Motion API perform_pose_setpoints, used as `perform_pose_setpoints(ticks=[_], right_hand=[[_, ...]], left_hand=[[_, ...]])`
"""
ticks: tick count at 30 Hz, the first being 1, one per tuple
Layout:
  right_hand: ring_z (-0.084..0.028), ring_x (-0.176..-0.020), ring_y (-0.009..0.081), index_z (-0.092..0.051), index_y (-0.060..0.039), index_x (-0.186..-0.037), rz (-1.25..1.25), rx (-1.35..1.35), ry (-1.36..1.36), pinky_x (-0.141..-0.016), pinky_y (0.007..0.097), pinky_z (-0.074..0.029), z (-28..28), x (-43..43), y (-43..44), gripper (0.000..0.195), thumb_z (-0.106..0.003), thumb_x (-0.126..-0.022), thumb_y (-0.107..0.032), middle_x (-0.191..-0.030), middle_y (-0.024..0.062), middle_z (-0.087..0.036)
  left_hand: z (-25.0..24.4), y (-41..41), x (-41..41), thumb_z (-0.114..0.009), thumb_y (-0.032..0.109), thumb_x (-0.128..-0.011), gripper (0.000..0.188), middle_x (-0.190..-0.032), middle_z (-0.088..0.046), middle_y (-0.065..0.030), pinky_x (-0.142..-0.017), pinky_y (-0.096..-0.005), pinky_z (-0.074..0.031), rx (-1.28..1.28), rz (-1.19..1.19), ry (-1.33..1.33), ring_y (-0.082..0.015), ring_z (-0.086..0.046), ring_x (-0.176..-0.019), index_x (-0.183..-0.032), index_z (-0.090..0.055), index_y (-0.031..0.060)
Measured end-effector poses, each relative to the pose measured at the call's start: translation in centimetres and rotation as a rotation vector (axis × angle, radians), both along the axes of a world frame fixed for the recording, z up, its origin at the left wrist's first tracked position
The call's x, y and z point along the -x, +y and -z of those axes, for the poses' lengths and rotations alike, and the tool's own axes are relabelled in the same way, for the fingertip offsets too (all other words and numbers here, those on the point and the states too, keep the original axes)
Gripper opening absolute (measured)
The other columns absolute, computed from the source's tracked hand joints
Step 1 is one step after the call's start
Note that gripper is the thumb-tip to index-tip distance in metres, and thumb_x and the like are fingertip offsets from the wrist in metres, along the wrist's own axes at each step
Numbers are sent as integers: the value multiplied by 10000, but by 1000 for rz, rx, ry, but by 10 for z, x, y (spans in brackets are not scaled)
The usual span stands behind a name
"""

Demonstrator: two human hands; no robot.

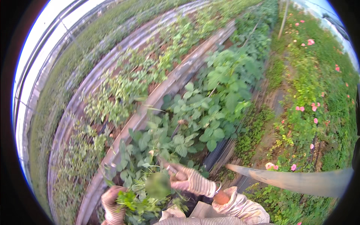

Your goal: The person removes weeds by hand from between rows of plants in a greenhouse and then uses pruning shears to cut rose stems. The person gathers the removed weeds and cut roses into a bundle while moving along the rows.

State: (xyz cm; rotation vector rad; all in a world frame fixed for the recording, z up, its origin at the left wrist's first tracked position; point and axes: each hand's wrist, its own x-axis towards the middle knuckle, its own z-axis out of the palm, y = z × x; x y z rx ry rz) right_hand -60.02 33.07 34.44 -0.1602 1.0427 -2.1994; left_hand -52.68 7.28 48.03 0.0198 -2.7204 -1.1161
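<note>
My left hand [114, 201], in a striped knit work glove, is closed around a bunch of leafy green stems [137, 201] at the bottom of the view. My right hand [191, 180], in a similar glove, grips a short handled tool [172, 168] whose tip points up and left into the foliage; its exact kind is hard to tell. A metal bracelet circles the right wrist. Broad-leaved green plants [180, 132] grow in a bed just beyond both hands. A round blurred patch hides part of the foliage between them.
Left of the bed runs a pale plastic-film strip [135, 119], with lower leafy plants [121, 92] beyond it. A curved, pale pole-like object [295, 180] crosses the lower right. Rose bushes with pink flowers [313, 107] line the right side; a post [283, 19] stands farther off.
</note>
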Motion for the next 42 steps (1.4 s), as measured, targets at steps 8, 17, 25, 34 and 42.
perform_pose_setpoints(ticks=[8,17,25,34,42], right_hand=[[-443,-1285,114,-362,-15,-1509,-80,37,-135,-1094,274,-351,7,-96,40,704,-702,-901,-119,-1478,49,-459],[-650,-767,257,-469,-27,-1380,565,-243,587,-758,389,-536,-65,-164,62,561,-653,-940,-321,-1012,101,-704],[-648,-766,263,-478,-26,-1365,712,-255,241,-757,391,-536,-74,-209,27,547,-657,-935,-313,-1007,104,-704],[-646,-765,270,-488,-25,-1348,942,-239,49,-755,393,-535,-66,-254,18,532,-661,-929,-304,-1001,107,-704],[-644,-764,277,-498,-24,-1333,1085,-201,-25,-754,395,-534,-61,-296,21,518,-664,-924,-295,-996,109,-704]], left_hand=[[64,73,-21,-709,221,-935,463,-1010,-708,-89,-746,-284,-537,-730,83,-191,-137,-642,-858,-1285,-582,-54],[90,108,-27,-605,114,-945,348,-1049,-700,-86,-800,-284,-509,-756,304,-345,-151,-632,-933,-1257,-599,-39],[69,127,-42,-723,101,-866,466,-1121,-638,-106,-913,-366,-504,-709,841,-397,-227,-622,-997,-1299,-565,37],[93,139,-30,-662,98,-910,143,-1036,-698,-132,-849,-361,-550,-1298,281,-1343,-247,-671,-931,-990,-657,-20],[136,142,-42,-575,152,-984,384,-1311,-603,-175,-1049,-380,-480,-1361,771,-1483,-264,-598,-1191,-1320,-529,-28]])
